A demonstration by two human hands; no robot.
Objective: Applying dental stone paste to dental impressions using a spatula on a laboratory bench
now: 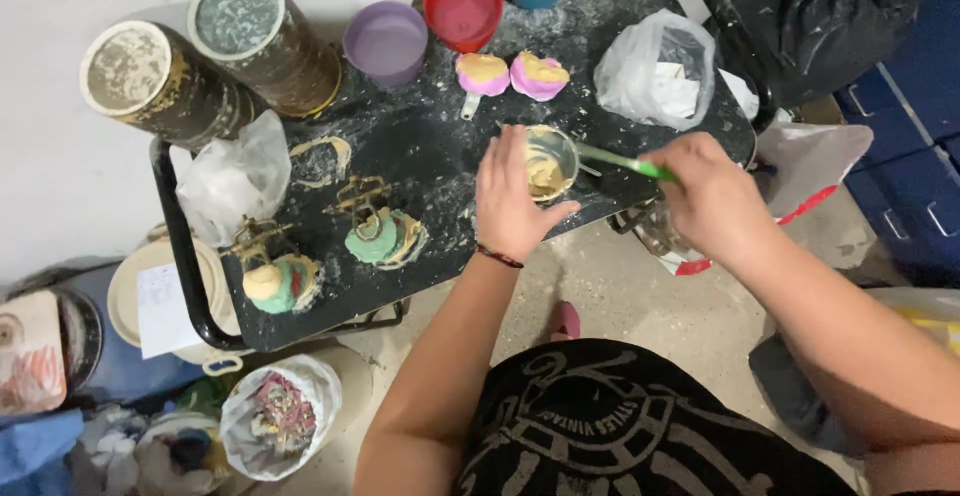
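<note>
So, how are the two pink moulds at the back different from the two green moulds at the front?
The pink moulds lie bare, side by side, their tops showing yellowish filling. The green moulds stand apart, and each carries a brass-coloured metal frame on top. Both pairs rest on the black, powder-smeared table.
</note>
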